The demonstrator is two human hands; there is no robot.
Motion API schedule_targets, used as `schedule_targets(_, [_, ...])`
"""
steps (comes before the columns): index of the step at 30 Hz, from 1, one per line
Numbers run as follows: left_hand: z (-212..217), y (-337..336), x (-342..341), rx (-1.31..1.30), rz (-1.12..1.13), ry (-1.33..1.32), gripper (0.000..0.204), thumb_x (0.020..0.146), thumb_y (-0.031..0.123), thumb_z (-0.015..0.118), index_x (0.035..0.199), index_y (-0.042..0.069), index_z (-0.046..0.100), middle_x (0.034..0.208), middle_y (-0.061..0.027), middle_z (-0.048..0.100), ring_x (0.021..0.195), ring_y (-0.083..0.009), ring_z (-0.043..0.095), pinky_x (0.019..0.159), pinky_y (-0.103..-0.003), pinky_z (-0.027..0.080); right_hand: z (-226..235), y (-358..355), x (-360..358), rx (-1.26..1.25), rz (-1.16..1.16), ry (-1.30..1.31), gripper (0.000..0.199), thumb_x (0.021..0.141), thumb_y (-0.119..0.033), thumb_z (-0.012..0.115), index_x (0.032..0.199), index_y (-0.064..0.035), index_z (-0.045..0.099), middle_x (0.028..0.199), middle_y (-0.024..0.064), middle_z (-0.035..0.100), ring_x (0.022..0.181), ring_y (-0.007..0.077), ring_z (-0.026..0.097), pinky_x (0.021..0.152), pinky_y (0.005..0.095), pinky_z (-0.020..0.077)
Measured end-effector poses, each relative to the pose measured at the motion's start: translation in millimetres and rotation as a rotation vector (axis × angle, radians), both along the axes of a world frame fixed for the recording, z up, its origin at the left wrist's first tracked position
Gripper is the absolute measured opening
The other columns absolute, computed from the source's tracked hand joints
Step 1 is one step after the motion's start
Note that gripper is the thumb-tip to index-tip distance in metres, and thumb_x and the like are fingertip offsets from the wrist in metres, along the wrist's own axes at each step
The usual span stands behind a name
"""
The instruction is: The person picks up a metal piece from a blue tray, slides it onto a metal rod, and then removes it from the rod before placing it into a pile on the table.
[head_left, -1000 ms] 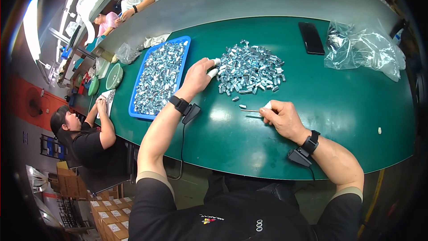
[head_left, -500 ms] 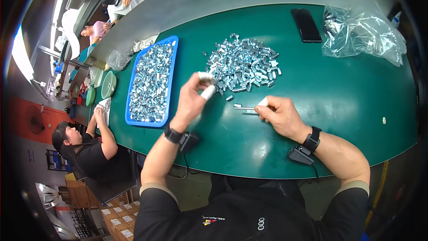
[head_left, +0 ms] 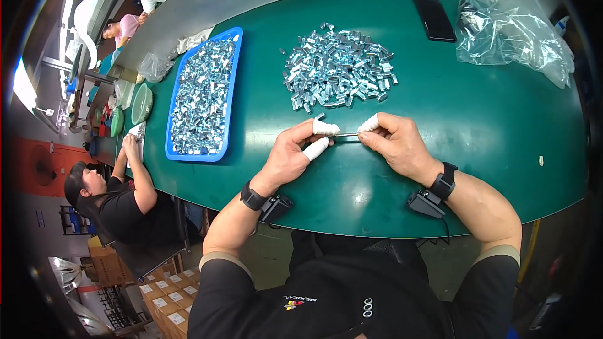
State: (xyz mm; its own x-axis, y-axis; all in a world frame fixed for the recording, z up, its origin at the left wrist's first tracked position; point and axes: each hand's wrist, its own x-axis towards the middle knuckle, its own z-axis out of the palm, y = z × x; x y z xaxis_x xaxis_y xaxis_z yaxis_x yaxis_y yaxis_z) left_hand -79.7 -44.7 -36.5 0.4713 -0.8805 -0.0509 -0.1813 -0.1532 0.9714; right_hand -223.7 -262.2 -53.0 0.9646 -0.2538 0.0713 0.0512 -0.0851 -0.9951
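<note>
A thin metal rod (head_left: 347, 134) lies level between my two hands, low over the green table. My right hand (head_left: 402, 145) pinches its right end between thumb and index finger. At the rod's left end, the white-covered thumb and index finger of my left hand (head_left: 290, 156) close around the tip. Whatever they hold there is mostly hidden. Just beyond my left fingertips lies one loose small metal piece (head_left: 320, 116). Past it spreads a heap of small shiny metal pieces (head_left: 339, 69).
Left of the heap stands a blue tray (head_left: 231, 97) filled with similar pieces. A black phone (head_left: 433, 17) and a clear plastic bag (head_left: 502, 37) lie at the far right. A small pale piece (head_left: 541, 161) rests near the right edge. A co-worker (head_left: 119, 194) sits at the left.
My left hand has moved from the heap's edge toward me and right, closing at the rod's left tip. My right hand still grips the rod. The view has shifted slightly.
</note>
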Motion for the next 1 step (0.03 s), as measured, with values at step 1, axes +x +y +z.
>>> schedule_targets(1, [-0.9,-0.3,-0.1,0.004,-0.045,-0.016,0.029,0.098,-0.004,0.06,0.126,0.001,0.064,0.123,-0.0079,0.064,0.109,-0.016,0.065,0.097,-0.028,0.051,-0.6,0.2,-1.1,0.001,0.0,0.003,0.017,0.097,-0.016,0.07,0.092,-0.0006,0.069,0.073,0.0002,0.065,0.065,0.0054,0.056,0.057,0.025,0.044])
